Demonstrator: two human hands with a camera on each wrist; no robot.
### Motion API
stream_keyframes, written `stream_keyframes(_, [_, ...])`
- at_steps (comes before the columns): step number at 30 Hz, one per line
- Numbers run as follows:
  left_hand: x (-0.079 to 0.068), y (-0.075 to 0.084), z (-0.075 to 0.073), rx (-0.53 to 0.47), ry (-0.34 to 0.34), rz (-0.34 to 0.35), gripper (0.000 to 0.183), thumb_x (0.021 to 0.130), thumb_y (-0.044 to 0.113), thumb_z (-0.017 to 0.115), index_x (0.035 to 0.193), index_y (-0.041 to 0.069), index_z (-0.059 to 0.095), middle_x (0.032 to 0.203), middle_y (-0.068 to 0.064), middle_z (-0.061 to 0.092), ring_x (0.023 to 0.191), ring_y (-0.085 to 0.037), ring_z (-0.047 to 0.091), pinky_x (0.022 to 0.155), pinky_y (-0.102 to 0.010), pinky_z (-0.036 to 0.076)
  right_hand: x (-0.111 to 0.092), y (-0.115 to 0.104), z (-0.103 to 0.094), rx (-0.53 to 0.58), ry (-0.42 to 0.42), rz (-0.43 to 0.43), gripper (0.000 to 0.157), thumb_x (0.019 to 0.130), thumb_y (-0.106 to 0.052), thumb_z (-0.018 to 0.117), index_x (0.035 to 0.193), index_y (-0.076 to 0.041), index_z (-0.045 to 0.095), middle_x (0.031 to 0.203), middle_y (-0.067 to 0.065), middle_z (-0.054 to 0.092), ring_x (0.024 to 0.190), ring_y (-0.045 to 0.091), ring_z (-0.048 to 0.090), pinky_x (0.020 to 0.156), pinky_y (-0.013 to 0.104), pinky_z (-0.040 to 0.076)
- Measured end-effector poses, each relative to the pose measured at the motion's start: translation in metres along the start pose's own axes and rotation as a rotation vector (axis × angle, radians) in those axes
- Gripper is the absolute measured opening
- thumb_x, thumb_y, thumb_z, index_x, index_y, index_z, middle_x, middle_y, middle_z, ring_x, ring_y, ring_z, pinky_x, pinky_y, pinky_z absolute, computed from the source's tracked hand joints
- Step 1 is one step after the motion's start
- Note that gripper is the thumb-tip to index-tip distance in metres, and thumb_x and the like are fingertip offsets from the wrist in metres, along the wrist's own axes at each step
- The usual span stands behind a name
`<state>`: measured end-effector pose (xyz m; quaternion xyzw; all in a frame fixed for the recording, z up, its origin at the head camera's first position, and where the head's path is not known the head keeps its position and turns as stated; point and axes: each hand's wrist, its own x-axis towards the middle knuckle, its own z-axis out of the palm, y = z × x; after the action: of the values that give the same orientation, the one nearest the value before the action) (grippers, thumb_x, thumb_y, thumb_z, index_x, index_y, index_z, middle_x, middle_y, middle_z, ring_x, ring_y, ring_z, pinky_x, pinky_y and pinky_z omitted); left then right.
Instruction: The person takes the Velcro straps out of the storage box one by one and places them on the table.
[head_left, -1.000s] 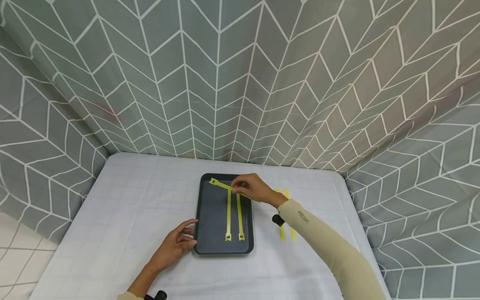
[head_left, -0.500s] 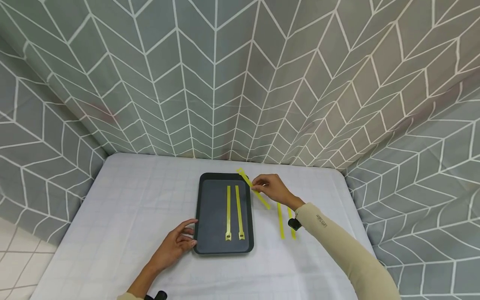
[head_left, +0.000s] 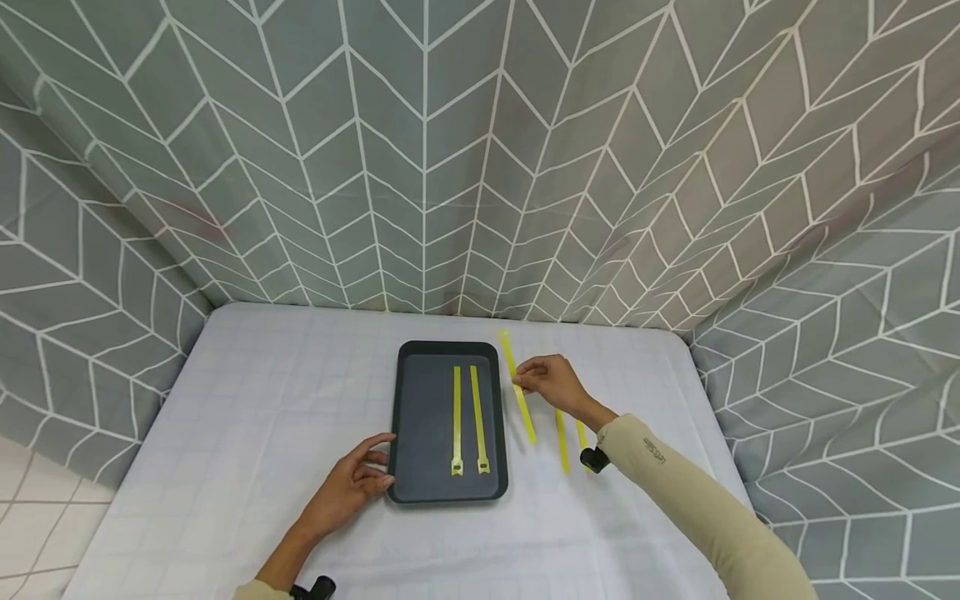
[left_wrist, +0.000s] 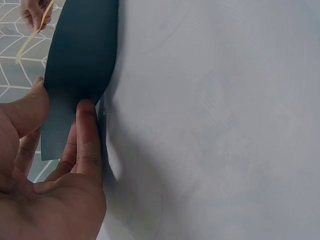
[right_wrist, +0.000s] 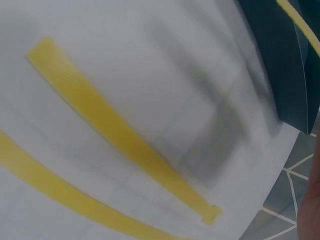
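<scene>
My right hand (head_left: 553,383) pinches a yellow slotted cable strap (head_left: 506,346) near its middle, just right of the dark grey tray (head_left: 423,487). The held strap slants from back left to front right. Two similar yellow straps (head_left: 457,417) lie side by side lengthwise in the tray, slotted ends toward the front. My left hand (head_left: 348,492) holds the tray's left edge. In the left wrist view the thumb is at the rim, and fingers (left_wrist: 87,140) press the outer wall (left_wrist: 82,50). Two more straps (right_wrist: 110,125) rest on the cloth below my right wrist, partly hidden in the head view.
A white cloth (head_left: 277,400) covers the table. Grey curtains (head_left: 427,167) with white chevron lines hang along the back and both sides. White floor tiles (head_left: 45,517) show at the lower left.
My right hand has moved from over the tray out to the right with the held strap, which has turned from nearly crosswise to nearly lengthwise. The left hand stays at the tray.
</scene>
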<state>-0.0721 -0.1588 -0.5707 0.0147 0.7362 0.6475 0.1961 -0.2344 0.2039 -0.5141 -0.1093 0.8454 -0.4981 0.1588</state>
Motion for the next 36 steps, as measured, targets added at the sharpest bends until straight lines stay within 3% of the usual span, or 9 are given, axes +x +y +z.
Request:
stream_keyframes(8, [0.000,0.003,0.000,0.000,-0.009,0.013,0.066,0.095,0.010,0.069,0.153,0.009,0.038,0.128,-0.026,0.048,0.101,-0.023,0.064,0.079,-0.026,0.056,-0.008,0.014,-0.006,0.032,0.063,0.128,0.022,0.093,-0.004,0.070,0.108,0.012,0.069,0.097,0.023,0.074,0.077,0.018,0.073,0.081,0.047,0.060])
stream_keyframes(11, [0.001,0.002,0.000,0.012,-0.007,0.003,0.065,0.095,0.010,0.069,0.153,0.011,0.039,0.127,-0.026,0.048,0.100,-0.021,0.064,0.079,-0.026,0.056,-0.012,0.016,-0.010,0.036,0.081,0.194,0.023,0.093,-0.004,0.070,0.111,0.012,0.068,0.100,0.024,0.074,0.081,0.022,0.074,0.083,0.045,0.059])
stream_keyframes(21, [0.001,0.004,0.000,0.009,-0.002,0.006,0.065,0.094,0.010,0.070,0.152,0.011,0.039,0.127,-0.026,0.048,0.100,-0.022,0.064,0.079,-0.025,0.055,-0.019,0.034,-0.012,-0.024,0.164,0.358,0.022,0.088,-0.002,0.075,0.105,0.011,0.072,0.099,0.022,0.075,0.075,0.016,0.074,0.073,0.030,0.061])
stream_keyframes(27, [0.001,0.003,0.003,0.020,0.022,-0.003,0.065,0.093,0.009,0.070,0.151,0.012,0.042,0.126,-0.025,0.050,0.098,-0.018,0.065,0.078,-0.025,0.056,-0.023,0.036,-0.010,-0.052,0.162,0.386,0.018,0.088,-0.002,0.075,0.102,0.009,0.073,0.096,0.022,0.075,0.075,0.020,0.075,0.070,0.030,0.061])
stream_keyframes(36, [0.002,-0.003,0.002,0.017,0.018,-0.007,0.064,0.093,0.009,0.071,0.151,0.013,0.042,0.126,-0.025,0.049,0.097,-0.017,0.065,0.078,-0.025,0.056,-0.026,0.036,-0.006,-0.114,0.149,0.400,0.013,0.086,-0.005,0.077,0.094,0.006,0.077,0.084,0.016,0.076,0.067,0.017,0.073,0.065,0.028,0.059])
